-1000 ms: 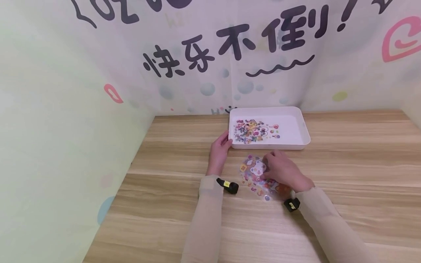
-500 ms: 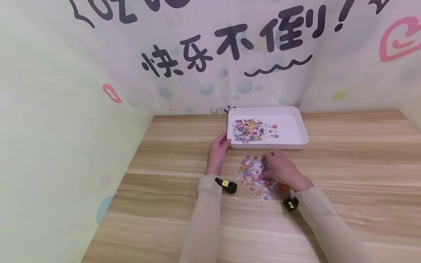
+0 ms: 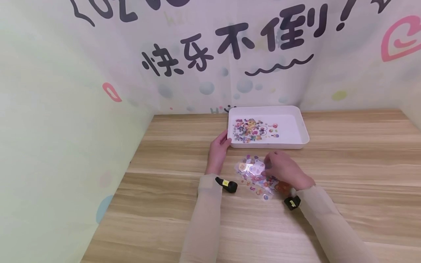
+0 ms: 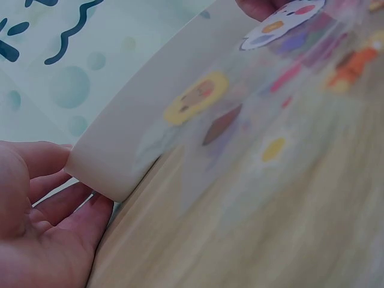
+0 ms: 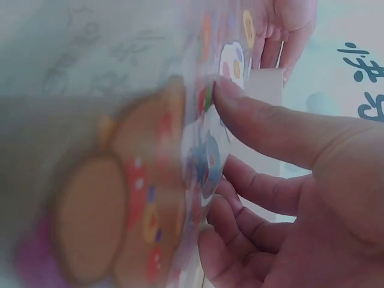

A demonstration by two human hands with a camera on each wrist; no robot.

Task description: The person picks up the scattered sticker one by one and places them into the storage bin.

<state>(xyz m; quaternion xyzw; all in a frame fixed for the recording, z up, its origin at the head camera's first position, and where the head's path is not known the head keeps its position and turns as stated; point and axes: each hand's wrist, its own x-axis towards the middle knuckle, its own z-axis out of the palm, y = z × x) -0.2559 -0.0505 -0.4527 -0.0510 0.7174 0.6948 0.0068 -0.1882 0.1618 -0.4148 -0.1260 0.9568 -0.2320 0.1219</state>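
My left hand (image 3: 217, 153) grips the left front corner of a white tray (image 3: 268, 145). The left wrist view shows its fingers at the corner of the tray (image 4: 114, 157) and under it. Just in front of the tray, my right hand (image 3: 285, 168) pinches clear sticker sheets (image 3: 254, 178) by their right side. In the right wrist view, the thumb (image 5: 255, 117) lies on the printed face and the fingers are curled behind. A white bear, a brown bear and small colourful pictures are printed on the sheets. Light glints off their upper left part.
More clear stickers (image 3: 249, 130) lie in the left half of the tray. Behind the wooden table (image 3: 158, 204) hangs a white printed cloth (image 3: 184, 98) with large dark characters, close to the tray's back edge. A pale wall covering stands along the left.
A bright glare now shows on the sticker sheets, which have tilted slightly. My right hand has shifted very slightly right. The left hand stays at the tray corner.
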